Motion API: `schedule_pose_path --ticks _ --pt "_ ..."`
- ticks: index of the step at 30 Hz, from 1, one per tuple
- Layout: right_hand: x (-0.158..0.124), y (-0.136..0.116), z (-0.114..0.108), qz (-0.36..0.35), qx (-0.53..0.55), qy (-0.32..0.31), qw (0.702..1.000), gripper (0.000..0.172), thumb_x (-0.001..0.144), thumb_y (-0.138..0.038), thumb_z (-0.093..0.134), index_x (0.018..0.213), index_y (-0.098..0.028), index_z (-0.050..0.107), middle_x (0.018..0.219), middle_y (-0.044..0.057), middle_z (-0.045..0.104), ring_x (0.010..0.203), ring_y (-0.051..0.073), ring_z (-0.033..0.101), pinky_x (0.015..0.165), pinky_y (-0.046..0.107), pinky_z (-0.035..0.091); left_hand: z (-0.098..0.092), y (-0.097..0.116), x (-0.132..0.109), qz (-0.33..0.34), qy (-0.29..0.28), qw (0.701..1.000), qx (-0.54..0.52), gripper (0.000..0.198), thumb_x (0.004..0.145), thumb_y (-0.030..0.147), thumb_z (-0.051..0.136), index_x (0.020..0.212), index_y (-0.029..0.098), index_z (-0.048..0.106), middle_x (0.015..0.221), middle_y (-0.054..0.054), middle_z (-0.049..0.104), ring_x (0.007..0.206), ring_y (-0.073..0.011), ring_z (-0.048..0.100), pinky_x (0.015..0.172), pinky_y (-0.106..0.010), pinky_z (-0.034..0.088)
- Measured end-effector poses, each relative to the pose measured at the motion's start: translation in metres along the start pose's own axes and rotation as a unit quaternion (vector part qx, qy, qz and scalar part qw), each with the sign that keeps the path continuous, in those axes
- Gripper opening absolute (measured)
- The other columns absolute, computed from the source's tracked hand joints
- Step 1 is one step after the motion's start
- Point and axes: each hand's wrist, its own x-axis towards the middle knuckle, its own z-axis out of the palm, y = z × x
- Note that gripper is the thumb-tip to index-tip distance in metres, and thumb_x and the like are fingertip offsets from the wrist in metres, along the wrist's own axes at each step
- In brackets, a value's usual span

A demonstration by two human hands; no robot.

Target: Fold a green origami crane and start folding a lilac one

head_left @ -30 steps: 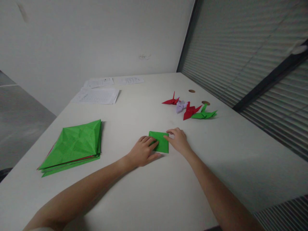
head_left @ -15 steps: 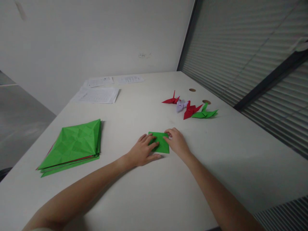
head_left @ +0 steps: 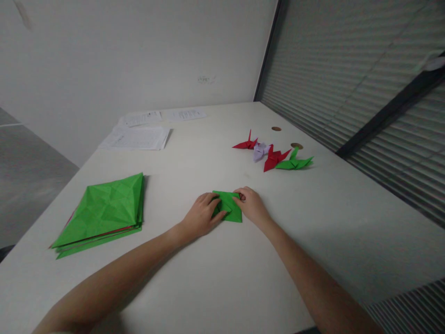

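A small folded square of green origami paper (head_left: 235, 213) lies on the white table between my two hands, with a triangular flap showing on its upper face. My left hand (head_left: 203, 212) covers the paper's left side, its fingers bent over that edge and its thumb at the flap. At the upper right corner, my right hand (head_left: 253, 204) has the paper pinched between thumb and fingers. Some of the paper's left part is hidden under my left fingers.
A stack of large creased green sheets (head_left: 109, 208) sits at the left. Beyond my right hand stand several folded paper cranes: red (head_left: 275, 157), lilac (head_left: 260, 151) and green (head_left: 295, 162). Printed papers (head_left: 139, 138) lie at the back left. Window blinds (head_left: 347, 83) border the right.
My left hand's fingers have drawn together and its thumb has moved up from the table onto the paper. A flap now shows there. My right hand stays at the upper right corner.
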Motion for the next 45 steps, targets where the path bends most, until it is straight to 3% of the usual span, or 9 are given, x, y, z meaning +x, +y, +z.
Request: schedule_pose_path --ticks 5,15,21,26,34,40,45 --pt "-0.001 -0.001 0.000 -0.021 0.002 -0.015 1.000 0.013 0.081 -0.012 0.062 0.089 -0.018 0.070 0.083 0.005 0.065 0.072 0.016 0.059 0.069 0.027 0.046 0.000 0.001 0.000 -0.006 0.005 1.000 0.008 0.023 0.092 0.033 0.054 0.104 0.014 0.060 0.117 -0.015 0.055 0.109 -0.0268 0.055 0.097 -0.045 0.050" --pt "-0.001 -0.001 -0.001 -0.035 -0.009 -0.011 0.999 0.014 0.083 -0.013 0.060 0.089 -0.020 0.070 0.082 0.004 0.066 0.071 0.016 0.058 0.068 0.027 0.046 -0.002 0.001 0.004 -0.005 -0.022 0.999 0.026 0.021 0.090 0.032 0.054 0.104 0.017 0.056 0.125 -0.015 0.055 0.116 -0.0296 0.051 0.100 -0.050 0.046" --pt "-0.001 -0.001 -0.002 -0.035 -0.003 -0.014 0.999 0.014 0.083 -0.013 0.060 0.089 -0.020 0.070 0.083 0.004 0.066 0.071 0.016 0.059 0.069 0.028 0.047 -0.002 0.002 0.001 -0.021 0.000 1.000 0.001 0.018 0.090 0.031 0.055 0.102 0.018 0.054 0.136 -0.017 0.044 0.119 -0.0295 0.051 0.100 -0.052 0.048" --pt "-0.001 -0.003 -0.003 -0.030 -0.008 -0.018 0.999 0.013 0.083 -0.013 0.060 0.089 -0.020 0.070 0.084 0.005 0.067 0.072 0.016 0.060 0.069 0.027 0.047 -0.003 0.002 0.001 -0.013 -0.010 1.000 0.009 0.021 0.091 0.032 0.054 0.105 0.017 0.055 0.118 -0.014 0.053 0.111 -0.0275 0.053 0.097 -0.048 0.050" --pt "-0.002 -0.003 -0.001 -0.033 -0.023 -0.006 0.999 0.011 0.082 -0.015 0.062 0.087 -0.021 0.069 0.083 0.004 0.067 0.072 0.017 0.059 0.068 0.028 0.044 -0.001 0.001 0.000 0.009 -0.009 1.000 0.028 0.023 0.092 0.032 0.052 0.109 0.016 0.056 0.130 -0.015 0.055 0.120 -0.0293 0.051 0.102 -0.051 0.046" --pt "-0.004 -0.009 0.005 0.005 -0.018 0.031 0.999 0.006 0.078 -0.019 0.068 0.082 -0.022 0.066 0.081 0.002 0.069 0.074 0.018 0.060 0.071 0.029 0.043 -0.001 0.004 -0.002 0.027 0.000 0.999 0.040 0.025 0.092 0.031 0.053 0.108 0.014 0.062 0.122 -0.015 0.062 0.115 -0.0287 0.058 0.101 -0.048 0.048" --pt "-0.005 -0.013 0.008 0.014 -0.019 0.057 0.998 0.007 0.078 -0.017 0.069 0.081 -0.022 0.066 0.081 0.003 0.069 0.079 0.020 0.060 0.077 0.033 0.045 -0.001 0.005 -0.002 0.036 -0.010 0.998 0.048 0.032 0.093 0.029 0.052 0.120 0.013 0.059 0.127 -0.016 0.063 0.118 -0.0283 0.059 0.102 -0.049 0.046"
